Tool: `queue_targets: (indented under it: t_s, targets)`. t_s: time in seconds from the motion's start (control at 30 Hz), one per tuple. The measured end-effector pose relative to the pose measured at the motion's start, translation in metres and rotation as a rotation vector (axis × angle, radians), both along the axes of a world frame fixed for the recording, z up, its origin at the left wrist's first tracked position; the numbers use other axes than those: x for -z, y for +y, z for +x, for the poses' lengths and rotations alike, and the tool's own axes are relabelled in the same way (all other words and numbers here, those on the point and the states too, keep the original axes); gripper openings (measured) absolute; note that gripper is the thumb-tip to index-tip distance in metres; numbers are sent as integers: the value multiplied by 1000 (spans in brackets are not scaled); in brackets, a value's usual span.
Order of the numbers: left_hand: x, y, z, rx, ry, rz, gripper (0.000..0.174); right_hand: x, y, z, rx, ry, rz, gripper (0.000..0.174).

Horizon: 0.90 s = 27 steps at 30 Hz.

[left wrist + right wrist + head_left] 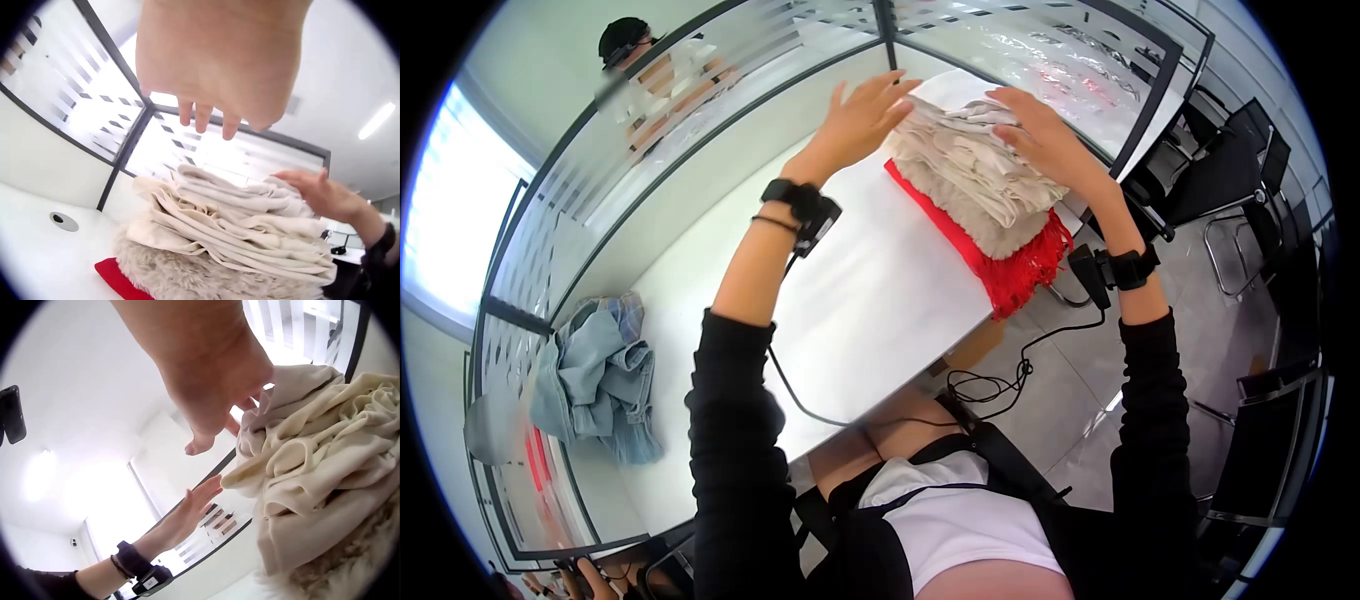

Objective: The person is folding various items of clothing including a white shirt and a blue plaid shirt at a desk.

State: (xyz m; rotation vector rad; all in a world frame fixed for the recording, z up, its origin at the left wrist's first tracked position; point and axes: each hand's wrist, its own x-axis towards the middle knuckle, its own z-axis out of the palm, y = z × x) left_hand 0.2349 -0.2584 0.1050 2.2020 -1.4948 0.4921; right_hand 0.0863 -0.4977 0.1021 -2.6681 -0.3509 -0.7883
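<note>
A stack of folded cream cloths lies on a fluffy beige layer and a red fringed cloth at the far end of the white table. My left hand hovers beside the stack's left side, fingers straight, just off the fabric. In the left wrist view the left hand hangs above the cream stack. My right hand rests on the stack's right top with flat fingers. The right hand touches the cream folds in the right wrist view.
A heap of denim clothes lies at the table's near left. Glass partition walls enclose the table's far sides, with a person behind them. Black chairs stand at the right. A cable hangs below the table edge.
</note>
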Motion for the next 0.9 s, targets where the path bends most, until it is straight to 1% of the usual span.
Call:
queue_targets:
  t_s: [0.03,0.07,0.17,0.2,0.3,0.33,0.37,0.43,0.47,0.5,0.57,0.6,0.67,0.7,0.73,0.8,0.83,0.9]
  targets:
    - [-1,17,-5,-17,23,-23,44,-2,1,-1,-13,3,37,42]
    - [-4,35,-12,-44,56,-45,42,-3,2,-1,1,-34,26,40]
    - [-3,89,-25,-104,130,-85,42,-8,16,-1,21,-116,121,38]
    - [-3,106,-32,-142,139,-82,45,-12,24,-4,4,-144,118,34]
    - [3,160,-52,-208,240,-112,44,-17,59,-8,-77,-257,-19,30]
    - [4,176,-61,-235,291,-166,36,-17,74,-10,-119,-231,-3,26]
    - [6,193,-65,-276,307,-176,36,-18,91,-11,-203,-197,25,24]
    - [19,231,-72,-353,346,-196,34,-19,131,-20,-280,-105,11,22]
    - [24,248,-76,-395,361,-247,33,-15,150,-20,-342,-95,22,19]
    - [29,266,-79,-440,396,-273,33,-13,168,-22,-367,21,1,22]
    - [42,303,-83,-527,467,-329,32,-1,196,-16,-485,81,-69,19]
    - [54,322,-81,-547,453,-390,30,4,211,-12,-513,149,-73,18]
    - [67,356,-85,-649,503,-428,29,17,239,-3,-564,288,-79,17]
    - [73,373,-87,-699,524,-446,29,29,251,6,-622,244,-77,16]
    - [83,389,-86,-721,510,-472,29,32,264,11,-650,287,-54,15]
    - [105,415,-87,-782,580,-540,28,43,289,21,-699,346,-19,14]
    - [109,424,-87,-809,610,-577,28,51,300,31,-718,350,-11,13]
    - [116,429,-93,-836,588,-589,26,66,319,43,-744,387,19,13]
